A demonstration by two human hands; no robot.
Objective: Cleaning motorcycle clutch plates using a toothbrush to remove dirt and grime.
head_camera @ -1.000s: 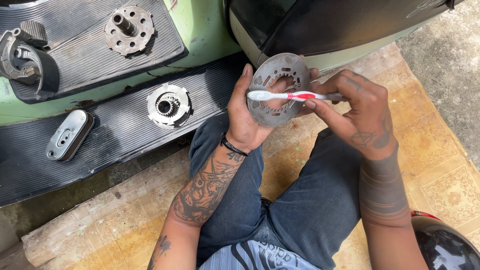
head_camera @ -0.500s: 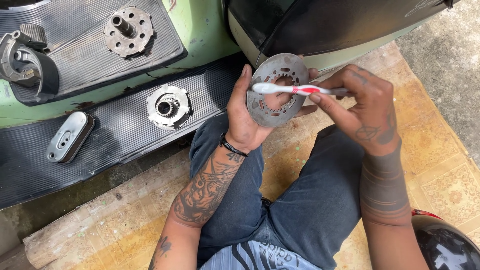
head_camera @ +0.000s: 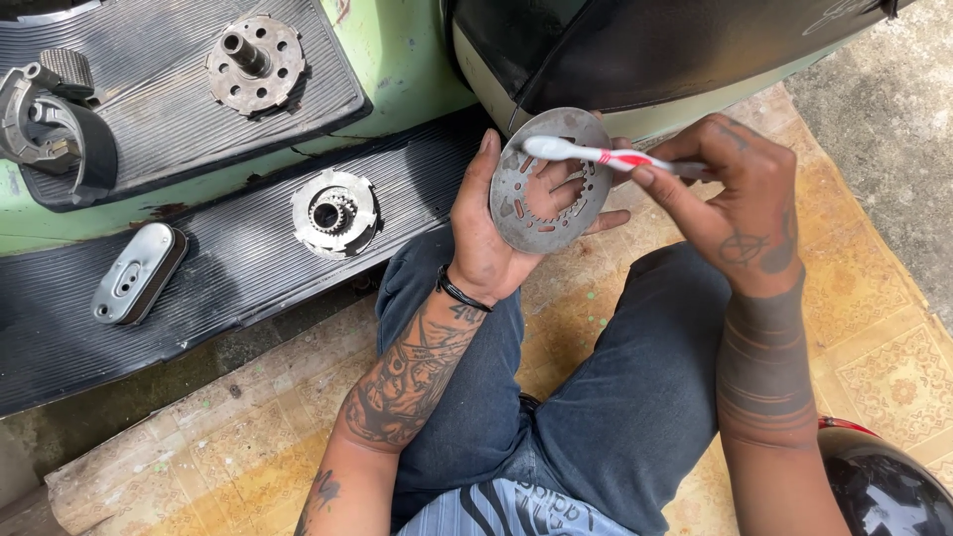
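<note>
Ribbed black rubber matting on a pale green scooter floor (head_camera: 397, 60) forms the backdrop. Over the person's lap, the left hand (head_camera: 486, 233) cups a flat, round grey steel plate with a toothed centre hole (head_camera: 541, 184), fingers behind and thumb on the rim; it looks stiff, fairly light and thin-edged, best held by the rim. Its face tilts toward the camera. The right hand (head_camera: 735, 203) pinches a white-and-red toothbrush (head_camera: 596, 154), its long axis lying left-right across the plate. A toothed hub (head_camera: 335, 211) rests nearby.

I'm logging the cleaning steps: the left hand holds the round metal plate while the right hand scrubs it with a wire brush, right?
Not quite. The left hand does hold the round metal plate, but the right hand works on it with a white and red toothbrush, not a wire brush. The head view shows this.
</note>
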